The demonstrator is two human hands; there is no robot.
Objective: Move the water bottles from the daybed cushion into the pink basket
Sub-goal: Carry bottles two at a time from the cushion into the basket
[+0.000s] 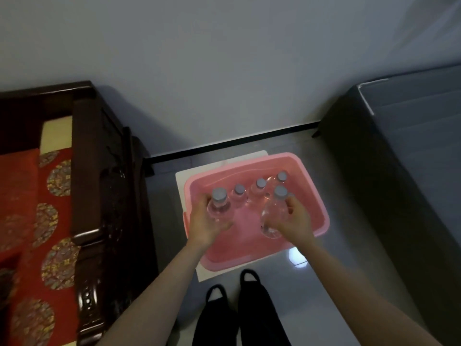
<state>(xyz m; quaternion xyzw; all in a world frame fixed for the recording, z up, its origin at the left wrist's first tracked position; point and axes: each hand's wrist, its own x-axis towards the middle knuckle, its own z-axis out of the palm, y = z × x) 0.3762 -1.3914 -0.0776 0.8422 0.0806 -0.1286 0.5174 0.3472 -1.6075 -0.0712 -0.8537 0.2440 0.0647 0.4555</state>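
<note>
The person is standing over the pink basket [252, 260], which is sitting on a white board [185, 179] on the floor [349, 270], and is holding one clear water bottle in each hand above it. The left hand [207, 223] is wrapping its grip around the left bottle [219, 208], fingers curled tight on its body near the basket's left edge. The right hand [296, 221] is pinching the right bottle [273, 216] the same way, closer to the middle of the basket. Both bottles are standing cap-up and tipping a little.

Three more bottles [259, 187] are already standing in a row along the far edge of the basket. On the red daybed cushion [30, 221] to the left, I am not seeing any bottles, though part of it is out of view.

To do this step well, I think the person should be lowering both bottles straight down into the bare pink floor of the basket, near its front edge, where there is room. Keeping the two bottles apart would stop them bumping each other. The bottoms should be touching the basket before the fingers let go, or the bottles may fall over and knock the row behind them. Going slowly looks like the safe way, since the clear plastic may be slippery.
</note>
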